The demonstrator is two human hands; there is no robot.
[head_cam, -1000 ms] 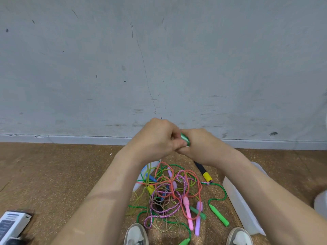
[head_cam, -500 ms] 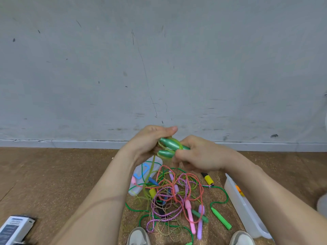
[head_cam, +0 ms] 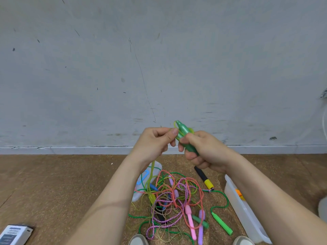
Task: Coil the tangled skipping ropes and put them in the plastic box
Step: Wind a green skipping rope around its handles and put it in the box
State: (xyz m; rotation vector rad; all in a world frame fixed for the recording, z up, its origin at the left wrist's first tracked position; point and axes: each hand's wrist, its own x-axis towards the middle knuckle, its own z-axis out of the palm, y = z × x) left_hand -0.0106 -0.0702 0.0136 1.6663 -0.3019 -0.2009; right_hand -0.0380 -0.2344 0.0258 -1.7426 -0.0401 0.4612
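**Head view.** Your right hand (head_cam: 203,152) clasps the two glossy green plastic skipping-rope handles (head_cam: 184,137), held together in front of the wall. Your left hand (head_cam: 155,144) pinches their translucent yellow-green cord (head_cam: 152,167) beside the tips. The cord drops into the multicoloured tangle of ropes (head_cam: 169,197) on the floor, beside the translucent white plastic box (head_cam: 247,218). Risk: the cord appears threaded through other loops, so hauling it upward would likely tighten the snarl.

Scuffed grey wall (head_cam: 159,68) above pale skirting (head_cam: 70,149), speckled brown floor (head_cam: 53,188)
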